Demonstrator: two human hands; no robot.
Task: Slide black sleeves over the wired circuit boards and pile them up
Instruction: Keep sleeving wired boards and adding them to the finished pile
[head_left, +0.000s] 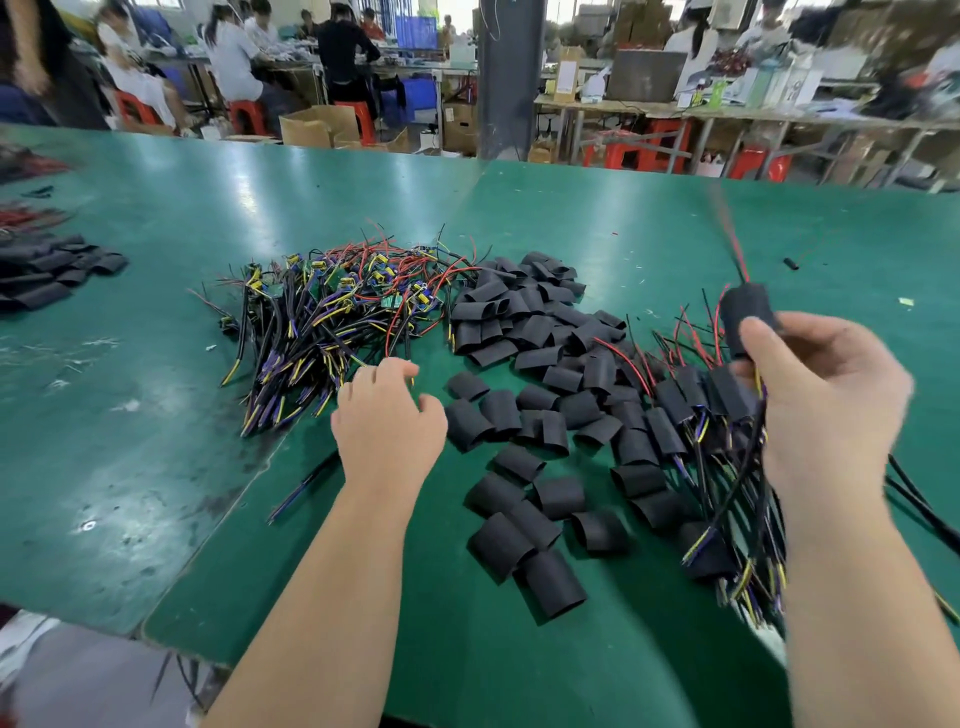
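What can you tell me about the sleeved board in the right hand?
The sleeved board is a short matte black tube, held roughly upright above the green table. The right hand pinches its lower part. Thin red wires leave its top; black, yellow and purple wires trail below the hand. It is blurred, and the board inside is hidden.

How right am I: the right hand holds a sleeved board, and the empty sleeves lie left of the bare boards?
No: the head view shows the empty sleeves right of the bare boards. The right hand holds a sleeved board.
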